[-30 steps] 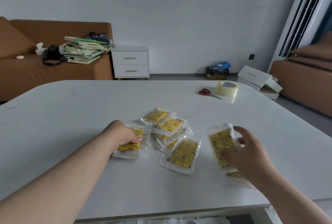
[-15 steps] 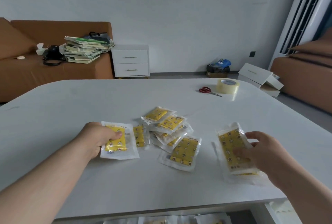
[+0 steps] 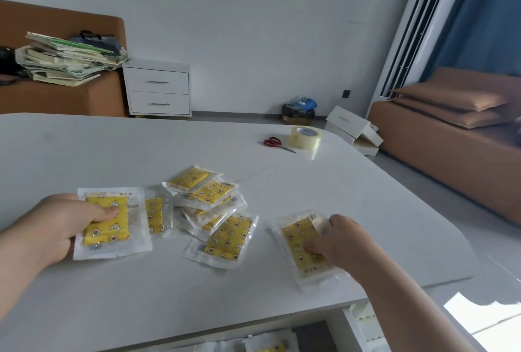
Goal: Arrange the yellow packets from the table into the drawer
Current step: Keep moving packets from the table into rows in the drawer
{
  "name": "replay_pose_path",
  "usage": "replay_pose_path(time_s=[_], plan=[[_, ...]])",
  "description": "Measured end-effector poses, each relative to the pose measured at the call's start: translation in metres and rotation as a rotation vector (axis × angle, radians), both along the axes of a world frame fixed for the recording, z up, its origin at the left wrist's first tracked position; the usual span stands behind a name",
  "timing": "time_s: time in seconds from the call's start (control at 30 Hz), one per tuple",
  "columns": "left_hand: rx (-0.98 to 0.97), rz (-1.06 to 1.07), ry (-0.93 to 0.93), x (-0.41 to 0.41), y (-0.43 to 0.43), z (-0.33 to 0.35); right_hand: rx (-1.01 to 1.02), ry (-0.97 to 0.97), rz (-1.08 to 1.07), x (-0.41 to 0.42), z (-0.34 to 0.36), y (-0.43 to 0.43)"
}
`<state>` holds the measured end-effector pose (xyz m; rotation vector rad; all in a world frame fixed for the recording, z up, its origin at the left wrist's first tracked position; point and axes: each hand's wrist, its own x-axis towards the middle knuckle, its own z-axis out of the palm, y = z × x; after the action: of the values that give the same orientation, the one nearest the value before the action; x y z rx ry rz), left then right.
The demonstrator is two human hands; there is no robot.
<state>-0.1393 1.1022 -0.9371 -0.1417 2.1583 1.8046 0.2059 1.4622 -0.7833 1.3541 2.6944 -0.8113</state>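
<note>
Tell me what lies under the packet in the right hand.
Under the packet gripped by the right hand, clear wrapper edges of at least one more packet stick out. How many lie there is covered.

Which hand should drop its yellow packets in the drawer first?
Probably the right hand: it grips a stack of packets and sits closer to the open drawer than the left hand, which holds a packet.
</note>
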Motion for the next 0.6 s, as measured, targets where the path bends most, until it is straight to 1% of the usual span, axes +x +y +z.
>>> replay_pose_path(time_s=[0.03,0.1,0.17,0.23,0.3,0.43,0.5,0.6], plan=[[-0.010,-0.009,-0.003,0.004,0.002,0.008,-0.004,-0.004,0.017,0.000,0.002,-0.002],[-0.040,0.002,-0.031,0.042,0.021,0.051,-0.030,0.000,0.032,0.000,0.005,-0.006],[-0.001,0.037,-0.011,0.098,0.040,0.107,-0.047,0.028,0.032,0.000,0.004,-0.007],[0.026,0.061,-0.012,0.124,0.050,0.131,-0.093,0.074,0.021,0.000,0.002,-0.008],[0.014,0.069,-0.036,0.130,0.053,0.139,-0.172,0.155,0.008,0.000,0.002,-0.010],[0.070,0.134,-0.077,0.121,0.048,0.141,-0.307,0.438,-0.042,-0.005,0.006,-0.016],[0.066,0.092,-0.090,0.119,0.051,0.143,-0.366,0.556,-0.065,-0.009,0.006,-0.020],[0.041,0.032,-0.097,0.113,0.067,0.144,-0.413,0.668,-0.087,-0.012,0.003,-0.026]])
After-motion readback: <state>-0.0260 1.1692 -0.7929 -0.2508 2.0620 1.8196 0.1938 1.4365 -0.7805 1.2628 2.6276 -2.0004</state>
